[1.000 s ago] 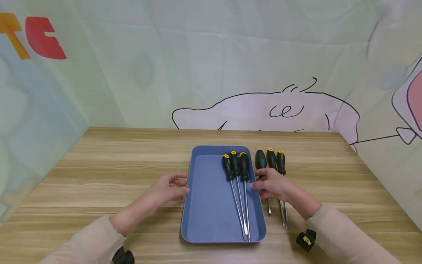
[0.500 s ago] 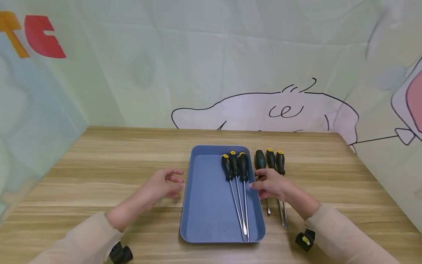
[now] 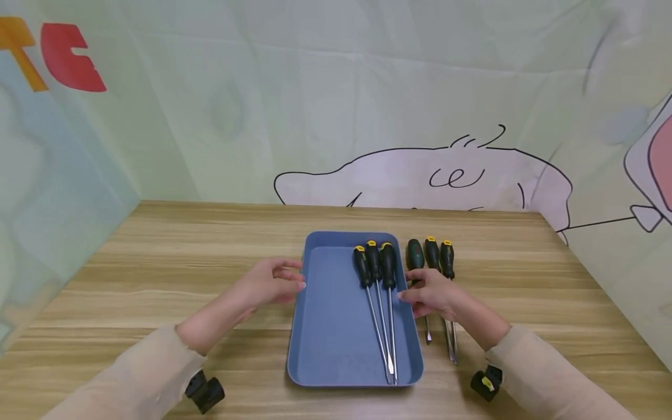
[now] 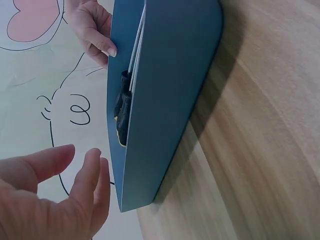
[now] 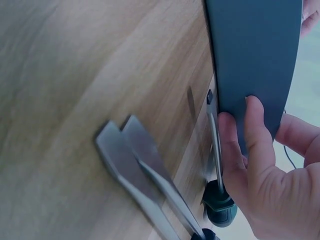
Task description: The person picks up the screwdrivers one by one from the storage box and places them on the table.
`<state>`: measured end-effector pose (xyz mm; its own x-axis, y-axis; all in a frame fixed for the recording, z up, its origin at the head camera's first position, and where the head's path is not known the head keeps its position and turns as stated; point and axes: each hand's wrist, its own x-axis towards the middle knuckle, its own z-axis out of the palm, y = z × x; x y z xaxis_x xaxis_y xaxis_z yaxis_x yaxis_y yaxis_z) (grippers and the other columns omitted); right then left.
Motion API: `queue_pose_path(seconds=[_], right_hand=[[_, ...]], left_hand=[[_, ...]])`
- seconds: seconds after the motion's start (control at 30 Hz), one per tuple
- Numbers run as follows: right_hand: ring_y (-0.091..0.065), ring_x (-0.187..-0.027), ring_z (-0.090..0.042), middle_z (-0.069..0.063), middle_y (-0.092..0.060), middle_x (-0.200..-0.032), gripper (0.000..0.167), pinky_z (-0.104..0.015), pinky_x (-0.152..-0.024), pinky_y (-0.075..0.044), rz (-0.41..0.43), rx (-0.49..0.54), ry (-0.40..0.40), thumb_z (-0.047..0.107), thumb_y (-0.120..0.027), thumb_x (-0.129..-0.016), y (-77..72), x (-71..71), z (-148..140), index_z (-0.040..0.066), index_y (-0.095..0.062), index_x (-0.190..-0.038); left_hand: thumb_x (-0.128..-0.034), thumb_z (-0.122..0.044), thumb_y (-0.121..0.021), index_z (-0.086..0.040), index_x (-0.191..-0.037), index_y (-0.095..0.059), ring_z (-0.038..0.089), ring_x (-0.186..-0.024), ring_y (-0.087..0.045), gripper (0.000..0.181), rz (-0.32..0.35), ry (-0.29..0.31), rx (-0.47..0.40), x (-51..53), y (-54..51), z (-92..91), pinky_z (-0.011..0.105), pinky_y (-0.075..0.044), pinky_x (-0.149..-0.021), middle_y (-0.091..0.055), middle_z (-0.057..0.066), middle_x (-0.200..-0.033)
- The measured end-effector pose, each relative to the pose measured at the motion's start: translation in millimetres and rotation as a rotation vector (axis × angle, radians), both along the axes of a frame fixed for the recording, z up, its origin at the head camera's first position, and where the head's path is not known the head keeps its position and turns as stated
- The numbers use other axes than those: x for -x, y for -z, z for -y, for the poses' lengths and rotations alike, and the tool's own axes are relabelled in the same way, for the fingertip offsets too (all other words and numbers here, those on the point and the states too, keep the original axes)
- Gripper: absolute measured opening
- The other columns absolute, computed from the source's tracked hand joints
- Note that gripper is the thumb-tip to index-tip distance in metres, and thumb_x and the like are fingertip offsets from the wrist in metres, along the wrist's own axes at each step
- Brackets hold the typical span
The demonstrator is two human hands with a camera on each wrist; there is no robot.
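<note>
A blue tray lies on the wooden table, with three black-handled screwdrivers along its right side, yellow ends away from the person. Beside its left rim is the left hand, fingers relaxed and slightly bent, holding nothing; the left wrist view shows this hand apart from the tray wall. The right hand grips the tray's right rim. In the right wrist view its fingers lie on the outer wall, with the thumb at the rim.
Right of the tray, three more screwdrivers lie on the table: one with a dark green handle and two with black and yellow handles, partly behind the right hand. A printed cloth backdrop stands behind the table.
The left hand drew a little away from the tray to the left, then came back towards its rim, slightly farther up the left side. The right hand and tray have stayed nearly still.
</note>
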<state>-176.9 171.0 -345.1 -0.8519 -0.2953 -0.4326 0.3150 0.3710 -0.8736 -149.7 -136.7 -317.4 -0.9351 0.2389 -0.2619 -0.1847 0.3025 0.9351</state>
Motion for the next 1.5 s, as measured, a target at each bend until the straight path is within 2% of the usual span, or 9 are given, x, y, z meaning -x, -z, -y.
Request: queue_pose_path(seconds=[0.27,0.47,0.77,0.93,1.3,1.5], right_hand=[[-0.061,-0.074,-0.021,-0.025,-0.054,-0.105,0.062,-0.04,-0.072,-0.057,-0.003,-0.013,0.014,0.001,-0.061,-0.087,1.4,0.5,-0.3,-0.012,-0.027,-0.137],[-0.061,-0.074,-0.021,-0.024,-0.054,-0.105,0.061,-0.04,-0.073,-0.057,-0.002,-0.015,0.021,0.001,-0.061,-0.087,2.3,0.9,-0.5,-0.011,-0.027,-0.137],[-0.06,-0.074,-0.021,-0.024,-0.054,-0.105,0.063,-0.039,-0.072,-0.057,0.01,-0.021,0.023,0.002,-0.061,-0.087,2.0,0.9,-1.3,-0.011,-0.027,-0.138],[-0.06,-0.074,-0.021,-0.024,-0.054,-0.105,0.062,-0.039,-0.072,-0.057,0.009,-0.026,0.028,0.002,-0.062,-0.087,2.5,1.0,-1.4,-0.01,-0.028,-0.137],[-0.061,-0.073,-0.021,-0.023,-0.054,-0.104,0.062,-0.038,-0.071,-0.057,0.014,-0.015,0.037,0.001,-0.062,-0.086,2.6,1.2,-0.8,-0.01,-0.028,-0.137],[-0.061,-0.073,-0.02,-0.023,-0.053,-0.105,0.064,-0.037,-0.069,-0.057,0.027,0.024,0.022,0.0,-0.061,-0.087,1.1,0.6,-0.5,-0.012,-0.025,-0.138]], left_hand=[[-0.0873,0.0,-0.06,0.009,-0.132,-0.041,0.033,-0.1,-0.06,0.05,0.02,0.011,-0.012,3.4,-2.5,-7.0,0.036,-0.055,-0.08,-0.052,0.028,-0.12],[-0.0876,-0.002,-0.061,0.008,-0.132,-0.042,0.033,-0.103,-0.058,0.049,0.034,0.008,0.012,6.5,-1.6,-12.1,0.036,-0.055,-0.081,-0.054,0.024,-0.116],[-0.0872,-0.002,-0.061,0.006,-0.131,-0.044,0.033,-0.103,-0.058,0.048,0.057,-0.016,0.0,15.8,3.4,-22.1,0.037,-0.054,-0.083,-0.054,0.022,-0.115],[-0.0877,-0.002,-0.061,0.005,-0.131,-0.045,0.034,-0.105,-0.057,0.047,0.075,-0.029,0.003,18.2,2.1,-27.9,0.037,-0.053,-0.084,-0.054,0.023,-0.117],[-0.0888,0.0,-0.058,0.006,-0.133,-0.041,0.037,-0.113,-0.053,0.048,0.078,-0.035,-0.057,23.4,1.7,-37.4,0.04,-0.051,-0.088,-0.052,0.026,-0.123],[-0.0891,0.0,-0.057,0.008,-0.134,-0.038,0.037,-0.114,-0.052,0.05,0.075,-0.03,-0.094,25.2,1.7,-41.9,0.04,-0.05,-0.089,-0.049,0.028,-0.125]])
